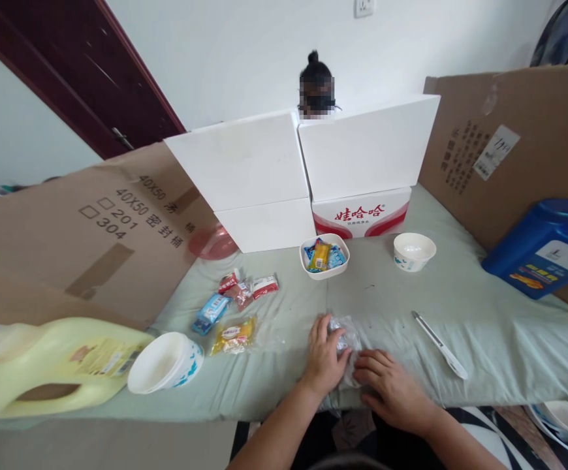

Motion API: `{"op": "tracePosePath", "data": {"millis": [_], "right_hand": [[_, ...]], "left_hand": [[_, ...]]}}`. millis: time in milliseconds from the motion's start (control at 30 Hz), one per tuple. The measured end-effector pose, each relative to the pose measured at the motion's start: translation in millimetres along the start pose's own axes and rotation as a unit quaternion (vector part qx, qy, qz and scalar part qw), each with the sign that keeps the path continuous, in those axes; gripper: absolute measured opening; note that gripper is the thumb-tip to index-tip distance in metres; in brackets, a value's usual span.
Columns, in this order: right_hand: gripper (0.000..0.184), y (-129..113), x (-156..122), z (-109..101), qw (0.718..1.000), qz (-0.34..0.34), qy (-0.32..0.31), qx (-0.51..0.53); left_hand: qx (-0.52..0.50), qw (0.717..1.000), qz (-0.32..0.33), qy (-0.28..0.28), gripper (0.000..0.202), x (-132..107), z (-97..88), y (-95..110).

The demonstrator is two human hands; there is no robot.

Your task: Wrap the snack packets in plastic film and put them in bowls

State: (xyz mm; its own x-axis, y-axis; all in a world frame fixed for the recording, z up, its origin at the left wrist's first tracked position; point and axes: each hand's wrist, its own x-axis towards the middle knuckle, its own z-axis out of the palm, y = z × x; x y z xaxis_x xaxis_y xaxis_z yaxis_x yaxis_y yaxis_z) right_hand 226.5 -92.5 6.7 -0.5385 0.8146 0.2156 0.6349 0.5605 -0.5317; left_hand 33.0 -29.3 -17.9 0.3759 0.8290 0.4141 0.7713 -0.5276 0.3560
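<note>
"At the near edge of the counter [249,386], what lies between the hands?"

"A crumpled clear plastic wrapper [350,334]. The left hand [324,358] rests against its left side, fingers loosely bent, thumb over it; the right hand [392,386] is half open, fingertips at its right side."

"Gripping it?"

"I can't tell for either one."

"And around them?"

"A slim white-handled utensil [443,349] to the right, a yellow snack packet [235,335] to the left, a blue packet [210,313] just beyond. Farther back, a white tray [327,274] holds more packets, with a paper bowl [411,260] to its right."
</note>
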Motion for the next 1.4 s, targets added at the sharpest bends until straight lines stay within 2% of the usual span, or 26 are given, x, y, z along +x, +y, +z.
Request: {"op": "tracePosePath", "data": {"millis": [100, 167, 233, 333, 500, 633, 700, 800, 867, 1000, 1100, 1233, 1300, 1400], "right_hand": [[0.029, -0.6, 3.3, 2.5, 1.0, 0.014, -0.018, 0.004], [0.027, 1.1, 4.2, 5.0, 1.0, 0.013, -0.011, -0.002], [0.024, 3.5, 4.0, 7.8, 1.0, 0.007, -0.003, -0.011], [0.019, 7.1, 2.0, 12.6, 1.0, -0.008, 0.014, -0.027], [0.017, 8.4, 1.5, 14.9, 0.998, -0.024, 0.049, -0.039], [0.019, 6.5, 20.7, 4.1, 0.997, -0.037, 0.066, -0.024], [0.02, 7.1, 39.5, -1.2, 0.998, 0.002, 0.055, -0.031], [0.023, 12.2, 72.0, -2.2, 0.989, 0.119, 0.015, -0.091], [0.025, 18.2, 90.3, 2.5, 0.976, 0.177, 0.004, -0.127], [0.026, 28.2, 108.3, 17.6, 0.964, 0.208, 0.001, -0.165], [0.021, 29.8, 109.0, 27.1, 0.96, 0.207, -0.003, -0.187], [0.018, 27.6, 106.9, 33.8, 0.958, 0.203, 0.002, -0.204], [0.018, 26.0, 106.7, 34.3, 0.958, 0.199, 0.008, -0.208], [0.017, 24.4, 106.2, 31.3, 0.955, 0.2, 0.031, -0.218]], "left_hand": [[0.024, 0.999, 0.031, 0.02, 0.027, 3.4, -4.4, 6.1], [0.007, 0.996, 0.091, -0.009, 0.027, 9.2, -7.7, 8.8], [-0.025, 0.989, 0.134, -0.062, 0.026, 16.4, -10.1, 7.4], [-0.047, 0.987, 0.117, -0.1, 0.02, 23.5, -12.2, -2.7], [-0.11, 0.985, 0.098, -0.092, 0.015, 17.2, -15.0, -20.2], [-0.161, 0.978, 0.092, -0.096, 0.019, 11.2, -14.9, -25.1], [-0.179, 0.977, 0.076, -0.089, 0.035, 10.0, -12.4, -28.2], [-0.213, 0.974, 0.032, -0.063, 0.065, 7.2, -5.0, -35.6], [-0.233, 0.971, 0.002, -0.05, 0.072, 4.5, 0.8, -40.8], [-0.23, 0.972, -0.024, -0.043, 0.072, 1.8, 6.2, -44.1], [-0.199, 0.98, -0.012, -0.031, 0.063, 3.6, -0.2, -38.7], [-0.102, 0.994, 0.047, 0.016, 0.025, 7.7, -14.4, -26.7], [-0.066, 0.996, 0.063, 0.008, 0.016, 10.2, -18.3, -21.2], [-0.038, 0.998, 0.039, -0.022, 0.011, 13.6, -18.1, -16.1]]}}
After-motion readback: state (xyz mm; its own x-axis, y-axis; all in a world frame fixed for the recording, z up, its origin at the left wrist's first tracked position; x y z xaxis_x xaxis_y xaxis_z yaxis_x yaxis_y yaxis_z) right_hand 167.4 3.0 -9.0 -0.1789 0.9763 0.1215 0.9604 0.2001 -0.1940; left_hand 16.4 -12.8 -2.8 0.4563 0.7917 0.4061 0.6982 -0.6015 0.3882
